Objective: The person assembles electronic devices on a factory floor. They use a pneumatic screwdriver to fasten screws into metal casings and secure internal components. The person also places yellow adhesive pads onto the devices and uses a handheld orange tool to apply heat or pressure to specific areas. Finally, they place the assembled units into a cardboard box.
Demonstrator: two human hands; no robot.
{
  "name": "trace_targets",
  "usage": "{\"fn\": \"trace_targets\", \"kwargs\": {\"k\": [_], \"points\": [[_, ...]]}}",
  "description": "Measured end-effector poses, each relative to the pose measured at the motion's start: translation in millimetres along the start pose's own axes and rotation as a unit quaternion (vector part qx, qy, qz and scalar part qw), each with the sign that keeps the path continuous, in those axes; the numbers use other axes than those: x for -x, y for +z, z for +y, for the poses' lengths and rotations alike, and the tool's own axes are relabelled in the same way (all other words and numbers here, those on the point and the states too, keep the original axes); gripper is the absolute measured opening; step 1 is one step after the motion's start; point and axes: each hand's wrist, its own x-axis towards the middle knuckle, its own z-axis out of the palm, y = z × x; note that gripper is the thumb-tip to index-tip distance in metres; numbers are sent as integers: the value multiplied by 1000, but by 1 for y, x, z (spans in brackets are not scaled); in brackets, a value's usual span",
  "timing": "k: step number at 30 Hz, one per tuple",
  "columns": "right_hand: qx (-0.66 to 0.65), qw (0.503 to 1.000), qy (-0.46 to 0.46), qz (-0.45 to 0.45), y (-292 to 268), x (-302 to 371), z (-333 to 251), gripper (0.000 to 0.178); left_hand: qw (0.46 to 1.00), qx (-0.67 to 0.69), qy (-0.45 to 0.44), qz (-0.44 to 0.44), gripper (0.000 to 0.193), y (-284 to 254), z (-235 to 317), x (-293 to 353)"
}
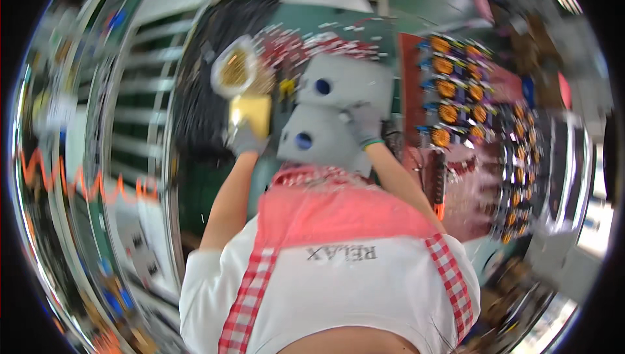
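My left hand point(247, 138), in a grey glove, is at the near edge of a yellow tray or box point(251, 114). Its fingers are smeared by motion, so whether they grip it is unclear. Two pale grey panels lie in front of me, each with a dark blue round spot: a far panel point(348, 80) and a near panel point(325, 131). At the right side of these panels is my right hand point(366, 126), also gloved in grey. Its fingers reach toward the place where the panels meet, and blur hides what they hold, if anything.
Beyond the yellow tray stands a white-rimmed container point(220, 71) of small yellowish pieces. Red-and-white parts point(312, 44) are scattered past the panels. Rows of orange round parts with wires point(448, 113) fill the right side. Black strands point(202, 106) lie left, beside a metal rack point(140, 116).
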Motion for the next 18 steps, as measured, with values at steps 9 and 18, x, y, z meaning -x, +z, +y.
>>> {"fn": "trace_targets", "kwargs": {"k": [9,18], "points": [[-120,993,-22,-7,-17,-21,-8,19,989,-38,138,-39,95,59,47,-79],[-144,955,253,50,-44,61,-32,30,924,-53,378,17,94,33,197,-87]]}}
